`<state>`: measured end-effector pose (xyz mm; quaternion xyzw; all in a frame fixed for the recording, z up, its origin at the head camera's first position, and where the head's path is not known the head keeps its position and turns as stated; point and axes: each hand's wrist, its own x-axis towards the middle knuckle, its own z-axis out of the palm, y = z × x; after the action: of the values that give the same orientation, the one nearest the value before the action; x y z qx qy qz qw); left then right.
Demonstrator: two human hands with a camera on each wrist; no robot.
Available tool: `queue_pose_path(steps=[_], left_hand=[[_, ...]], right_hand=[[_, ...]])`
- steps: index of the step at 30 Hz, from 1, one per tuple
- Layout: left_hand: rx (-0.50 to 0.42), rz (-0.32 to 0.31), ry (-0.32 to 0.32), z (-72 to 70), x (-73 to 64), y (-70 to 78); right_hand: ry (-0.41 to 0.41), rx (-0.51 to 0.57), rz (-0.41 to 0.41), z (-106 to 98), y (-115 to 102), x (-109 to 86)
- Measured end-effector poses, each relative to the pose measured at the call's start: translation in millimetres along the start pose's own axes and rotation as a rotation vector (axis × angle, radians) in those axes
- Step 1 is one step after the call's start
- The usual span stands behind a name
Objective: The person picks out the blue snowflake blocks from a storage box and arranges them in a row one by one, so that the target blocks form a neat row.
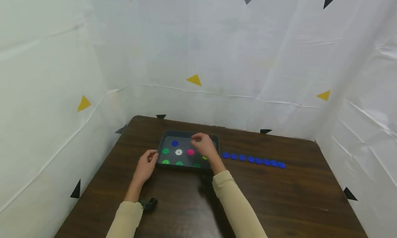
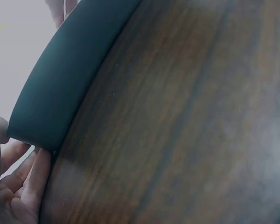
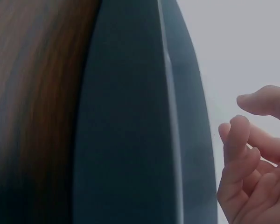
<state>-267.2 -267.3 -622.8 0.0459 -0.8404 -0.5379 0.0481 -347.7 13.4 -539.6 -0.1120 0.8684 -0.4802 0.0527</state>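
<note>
A dark grey tray [image 1: 186,168] lies on the table, holding several flower-shaped plastic discs, among them a blue disc [image 1: 175,143], a white disc [image 1: 179,152], a pink disc [image 1: 190,152] and a green disc [image 1: 165,151]. My left hand [image 1: 147,165] grips the tray's near left corner; in the left wrist view its thumb and fingers lie on either side of the corner. Over the tray's right half hovers my right hand [image 1: 203,145], fingers loosely bent. The right wrist view shows its thumb apart from the fingers, with nothing between them. It hides part of the tray.
Right of the tray runs a row of several blue discs [image 1: 251,159], close together or overlapping. A small black object [image 1: 150,204] is by my left wrist. The brown wooden table [image 1: 294,200] is enclosed by white sheeting [image 1: 232,58] with yellow and black triangles.
</note>
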Motion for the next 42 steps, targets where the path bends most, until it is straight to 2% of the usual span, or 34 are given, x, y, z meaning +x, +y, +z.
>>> queue_pose_path(steps=[4, 9, 12, 16, 19, 27, 32, 42], left_hand=[[0.001, -0.012, -0.015, -0.7, -0.9, 0.1], [-0.018, -0.025, -0.026, 0.4, -2.4, 0.6], [-0.018, -0.023, -0.019, 2.4, -3.7, 0.9], [-0.012, -0.022, -0.018, 5.4, -6.1, 0.0], [-0.014, -0.022, -0.011, 6.2, -8.2, -0.1], [-0.007, -0.022, -0.003, 3.2, -10.5, 1.4], [0.004, -0.022, -0.003, 0.6, -12.5, 0.3], [0.001, -0.023, -0.007, 0.4, -16.3, -1.9]], right_hand=[[-0.036, -0.014, -0.001, 20.8, -5.2, 5.6], [-0.044, -0.01, 0.064, 41.8, -8.4, 9.4], [-0.033, -0.098, 0.101, 49.7, -8.9, 11.1], [-0.039, -0.274, 0.143, 55.7, -9.3, 11.9], [-0.056, -0.331, 0.155, 58.5, -12.2, 12.7], [-0.095, -0.351, 0.165, 68.0, -19.7, 20.7], [-0.078, -0.393, 0.158, 77.4, -18.7, 25.4], [-0.037, -0.4, 0.182, 84.5, -17.1, 26.1]])
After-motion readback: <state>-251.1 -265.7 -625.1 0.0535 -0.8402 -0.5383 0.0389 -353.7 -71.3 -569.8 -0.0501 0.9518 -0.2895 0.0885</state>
